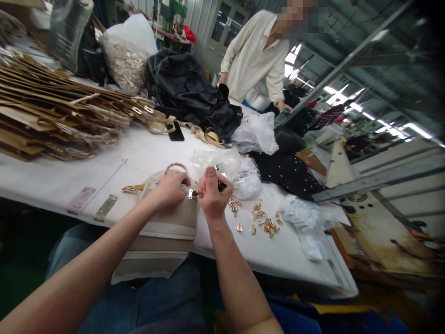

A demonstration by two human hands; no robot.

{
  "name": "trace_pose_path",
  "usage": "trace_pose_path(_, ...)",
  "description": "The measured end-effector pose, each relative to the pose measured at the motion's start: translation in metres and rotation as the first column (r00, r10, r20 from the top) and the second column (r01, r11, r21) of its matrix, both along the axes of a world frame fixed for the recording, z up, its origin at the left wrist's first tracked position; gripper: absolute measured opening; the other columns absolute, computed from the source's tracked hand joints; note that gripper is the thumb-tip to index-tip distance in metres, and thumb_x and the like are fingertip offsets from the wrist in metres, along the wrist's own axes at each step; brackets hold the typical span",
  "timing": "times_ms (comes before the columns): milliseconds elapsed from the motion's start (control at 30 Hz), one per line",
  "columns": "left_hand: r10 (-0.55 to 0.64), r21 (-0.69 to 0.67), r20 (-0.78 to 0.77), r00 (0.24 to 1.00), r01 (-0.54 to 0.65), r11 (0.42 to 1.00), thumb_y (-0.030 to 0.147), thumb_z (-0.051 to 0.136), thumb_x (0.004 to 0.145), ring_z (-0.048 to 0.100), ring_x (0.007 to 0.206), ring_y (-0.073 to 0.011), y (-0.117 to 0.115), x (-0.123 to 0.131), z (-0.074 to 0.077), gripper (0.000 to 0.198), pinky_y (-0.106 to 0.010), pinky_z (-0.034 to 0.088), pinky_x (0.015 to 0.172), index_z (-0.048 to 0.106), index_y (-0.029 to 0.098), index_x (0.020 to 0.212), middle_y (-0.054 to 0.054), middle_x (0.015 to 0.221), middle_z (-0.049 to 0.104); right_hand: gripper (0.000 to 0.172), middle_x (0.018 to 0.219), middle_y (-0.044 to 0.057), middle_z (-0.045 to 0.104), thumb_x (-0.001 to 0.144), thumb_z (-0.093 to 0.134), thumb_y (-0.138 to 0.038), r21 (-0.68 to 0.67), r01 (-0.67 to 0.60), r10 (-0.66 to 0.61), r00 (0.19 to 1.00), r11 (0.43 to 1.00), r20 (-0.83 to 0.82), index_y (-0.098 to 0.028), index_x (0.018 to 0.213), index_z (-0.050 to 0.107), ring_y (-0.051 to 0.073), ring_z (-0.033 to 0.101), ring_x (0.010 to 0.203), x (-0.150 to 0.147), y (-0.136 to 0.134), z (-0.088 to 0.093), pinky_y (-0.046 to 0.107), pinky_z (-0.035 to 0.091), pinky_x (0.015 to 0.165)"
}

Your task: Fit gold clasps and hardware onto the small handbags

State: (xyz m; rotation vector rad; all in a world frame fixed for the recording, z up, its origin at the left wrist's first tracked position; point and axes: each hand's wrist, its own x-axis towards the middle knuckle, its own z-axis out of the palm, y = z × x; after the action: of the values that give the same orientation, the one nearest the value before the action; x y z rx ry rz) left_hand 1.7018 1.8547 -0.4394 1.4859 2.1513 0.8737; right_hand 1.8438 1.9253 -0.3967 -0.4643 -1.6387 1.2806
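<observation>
A beige handbag point(167, 227) rests partly on the table edge and partly over my lap, with a handle loop point(175, 166) at its top. My left hand point(172, 188) is closed on the bag's upper edge, its fingertips partly hidden. Just right of those fingers a small shiny metal plate point(191, 194) with holes shows. My right hand point(213, 192) is wrapped round a dark-handled tool point(221, 186), whose thin end points left at the plate; its exact kind is unclear. A tan strap point(134, 188) with metal sticks out left of the bag.
Several small gold metal fittings point(269, 226) lie scattered on the white table point(222, 250) at right. Clear plastic bags point(255, 132) and a phone point(176, 131) lie behind. Stacked brown bag pieces point(52, 111) fill the left. Across the table stands a person point(255, 51).
</observation>
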Motion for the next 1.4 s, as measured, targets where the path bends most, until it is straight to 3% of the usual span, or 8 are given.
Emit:
trace_pose_path(167, -0.025, -0.06, 0.004, 1.0, 0.025, 0.998, 0.014, 0.074, 0.084, 0.078, 0.116, -0.0323, -0.002, -0.01, 0.01, 0.029, -0.039, 0.056, 0.101, 0.081, 0.022, 0.111, -0.011, 0.121, 0.086, 0.068, 0.056, -0.004, 0.046, 0.112, 0.068, -0.069, 0.006, 0.043, -0.043, 0.998, 0.999, 0.046, -0.027, 0.062, 0.049, 0.013, 0.045, 0.05, -0.021, -0.001, -0.014, 0.033, 0.036, 0.051)
trace_pose_path(333, -0.055, -0.183, 0.036, 0.998, 0.061, 0.981, 0.025, 0.075, 0.09, 0.078, 0.119, -0.0308, -0.001, -0.018, 0.021, 0.025, -0.039, 0.055, 0.102, 0.082, 0.026, 0.114, -0.007, 0.123, 0.087, 0.067, 0.056, -0.004, 0.048, 0.112, 0.068, -0.069, 0.062, 0.073, -0.081, 0.988, 0.995, 0.133, -0.027, 0.064, 0.049, 0.014, 0.047, 0.052, -0.036, -0.001, -0.014, 0.033, 0.036, 0.05)
trace_pose_path(567, -0.024, -0.182, 0.026, 0.999, 0.029, 0.983, 0.02, 0.077, 0.09, 0.078, 0.125, -0.0306, -0.007, -0.02, 0.019, 0.029, -0.039, 0.054, 0.111, 0.085, 0.027, 0.117, -0.006, 0.123, 0.087, 0.067, 0.054, -0.004, 0.048, 0.113, 0.065, -0.069, 0.068, 0.142, -0.152, 0.975, 0.988, 0.165, -0.027, 0.063, 0.049, 0.013, 0.047, 0.049, -0.048, -0.008, -0.014, 0.032, 0.037, 0.048)
trace_pose_path(700, -0.014, -0.22, 0.039, 0.999, 0.023, 0.975, 0.018, 0.079, 0.089, 0.078, 0.128, -0.0314, -0.008, -0.023, 0.023, 0.031, -0.04, 0.054, 0.116, 0.085, 0.027, 0.118, -0.007, 0.126, 0.087, 0.066, 0.054, -0.004, 0.049, 0.112, 0.067, -0.067, 0.087, 0.111, -0.124, 0.978, 0.99, 0.17, -0.026, 0.064, 0.05, 0.013, 0.048, 0.049, -0.045, -0.012, -0.017, 0.031, 0.038, 0.05)
trace_pose_path(867, -0.029, -0.287, 0.039, 0.999, 0.039, 0.957, 0.027, 0.08, 0.093, 0.079, 0.124, -0.0352, -0.004, -0.025, 0.034, 0.025, -0.041, 0.058, 0.109, 0.085, 0.022, 0.116, -0.015, 0.122, 0.087, 0.062, 0.059, -0.003, 0.053, 0.108, 0.074, -0.065, 0.223, 0.03, -0.079, 0.974, 0.974, 0.212, -0.025, 0.064, 0.057, 0.014, 0.051, 0.055, -0.046, -0.013, -0.019, 0.03, 0.039, 0.052)
trace_pose_path(1100, -0.008, -0.335, 0.042, 0.999, 0.022, 0.942, 0.018, 0.079, 0.088, 0.081, 0.114, -0.031, -0.007, -0.025, 0.043, 0.029, -0.034, 0.06, 0.101, 0.083, 0.019, 0.117, -0.015, 0.12, 0.087, 0.066, 0.051, -0.007, 0.038, 0.115, 0.066, -0.059, 0.045, 0.129, -0.129, 0.992, 0.991, -0.016, -0.027, 0.062, 0.045, 0.01, 0.038, 0.04, -0.05, -0.032, -0.006, 0.03, 0.028, 0.04)
trace_pose_path(1233, -0.011, -0.336, 0.04, 0.999, 0.024, 0.942, 0.019, 0.076, 0.091, 0.081, 0.119, -0.031, -0.009, -0.025, 0.044, 0.027, -0.034, 0.059, 0.103, 0.083, 0.019, 0.118, -0.015, 0.124, 0.087, 0.068, 0.05, -0.007, 0.039, 0.113, 0.069, -0.06, 0.012, 0.13, -0.13, 0.992, 0.991, 0.004, -0.027, 0.059, 0.045, 0.01, 0.037, 0.038, -0.051, -0.039, -0.007, 0.029, 0.027, 0.038)
trace_pose_path(1400, -0.018, -0.334, 0.037, 0.999, 0.029, 0.942, 0.019, 0.078, 0.09, 0.08, 0.12, -0.0318, -0.011, -0.025, 0.042, 0.027, -0.035, 0.059, 0.104, 0.083, 0.019, 0.116, -0.015, 0.122, 0.087, 0.069, 0.048, -0.007, 0.04, 0.111, 0.067, -0.067, -0.06, 0.149, -0.146, 0.988, 0.987, 0.049, -0.027, 0.059, 0.046, 0.01, 0.039, 0.037, -0.064, -0.024, -0.018, 0.028, 0.029, 0.036)
